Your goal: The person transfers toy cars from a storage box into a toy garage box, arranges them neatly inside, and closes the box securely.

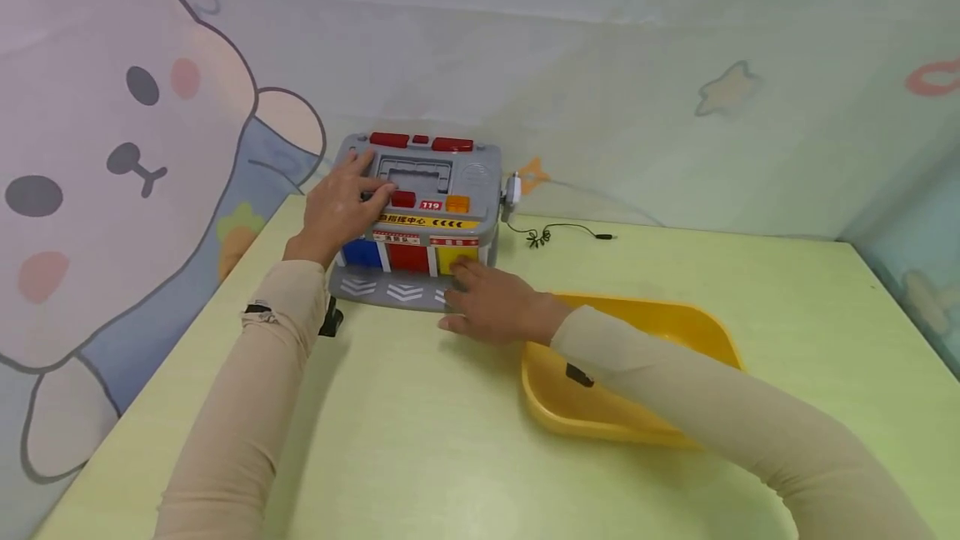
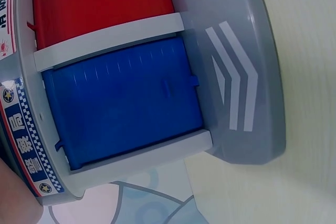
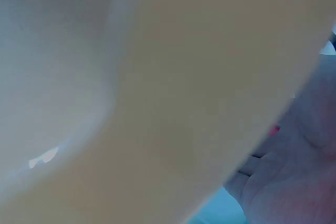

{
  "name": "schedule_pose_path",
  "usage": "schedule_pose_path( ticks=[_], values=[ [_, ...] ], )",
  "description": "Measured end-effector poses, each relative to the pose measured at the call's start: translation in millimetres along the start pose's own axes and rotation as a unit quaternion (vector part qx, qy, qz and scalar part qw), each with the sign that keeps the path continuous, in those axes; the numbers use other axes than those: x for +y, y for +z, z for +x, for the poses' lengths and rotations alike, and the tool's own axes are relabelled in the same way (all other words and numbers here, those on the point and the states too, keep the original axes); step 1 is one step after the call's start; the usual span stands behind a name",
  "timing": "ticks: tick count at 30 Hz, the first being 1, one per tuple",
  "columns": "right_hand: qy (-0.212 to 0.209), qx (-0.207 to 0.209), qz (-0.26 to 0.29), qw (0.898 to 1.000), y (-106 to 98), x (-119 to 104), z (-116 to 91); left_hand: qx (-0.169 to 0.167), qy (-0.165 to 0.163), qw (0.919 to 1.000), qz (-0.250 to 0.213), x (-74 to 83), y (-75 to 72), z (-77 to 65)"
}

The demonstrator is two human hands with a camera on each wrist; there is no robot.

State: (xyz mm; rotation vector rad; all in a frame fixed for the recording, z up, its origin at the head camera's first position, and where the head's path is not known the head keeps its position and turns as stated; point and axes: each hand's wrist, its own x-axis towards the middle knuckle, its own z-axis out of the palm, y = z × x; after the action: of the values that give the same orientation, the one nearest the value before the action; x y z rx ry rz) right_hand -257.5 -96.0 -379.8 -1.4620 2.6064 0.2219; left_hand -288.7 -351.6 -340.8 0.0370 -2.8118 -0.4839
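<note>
A grey toy garage (image 1: 480, 182) stands at the back left of the table, with a blue door (image 2: 121, 103), a red door (image 2: 100, 3) and a yellow door (image 1: 454, 258) in its front. My left hand (image 1: 339, 202) rests on the left of its roof, fingers spread beside a red button (image 1: 403, 199). At the yellow door, my right hand (image 1: 491, 302) has its fingertips against or just in front of the panel; contact is hard to tell. In the right wrist view, a blurred pale surface covers most of the picture, and part of the right palm (image 3: 299, 171) shows behind it.
A yellow basin (image 1: 555, 421) sits under the right forearm. From the garage's right side, near a grey-white part (image 1: 512, 194), a thin black cable (image 1: 536, 236) runs along the table. Printed cloth (image 1: 600, 82) hangs behind and at the left.
</note>
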Motion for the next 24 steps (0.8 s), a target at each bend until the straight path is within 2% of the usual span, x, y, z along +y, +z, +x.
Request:
schedule_pose_path(
  ticks=[8, 15, 19, 24],
  values=[
    [0.004, 0.021, 0.071, 0.997, -15.3, 5.5, -16.4, 0.007, 0.018, 0.9998, 0.01, -7.3, -3.4, 0.4],
    [-0.003, 0.047, 0.155, 0.987, -19.6, 13.6, -42.4, -0.004, 0.04, 0.9987, 0.031, -11.6, -3.2, 2.2],
    [0.024, 0.053, 0.18, 0.982, -21.2, 21.4, -57.3, -0.02, 0.045, 0.998, 0.041, -18.3, -6.6, -1.1],
    [0.054, 0.091, 0.186, 0.977, -18.9, 31.3, -73.7, -0.033, 0.035, 0.9976, 0.05, -28.4, -11.7, -7.9]
  ],
)
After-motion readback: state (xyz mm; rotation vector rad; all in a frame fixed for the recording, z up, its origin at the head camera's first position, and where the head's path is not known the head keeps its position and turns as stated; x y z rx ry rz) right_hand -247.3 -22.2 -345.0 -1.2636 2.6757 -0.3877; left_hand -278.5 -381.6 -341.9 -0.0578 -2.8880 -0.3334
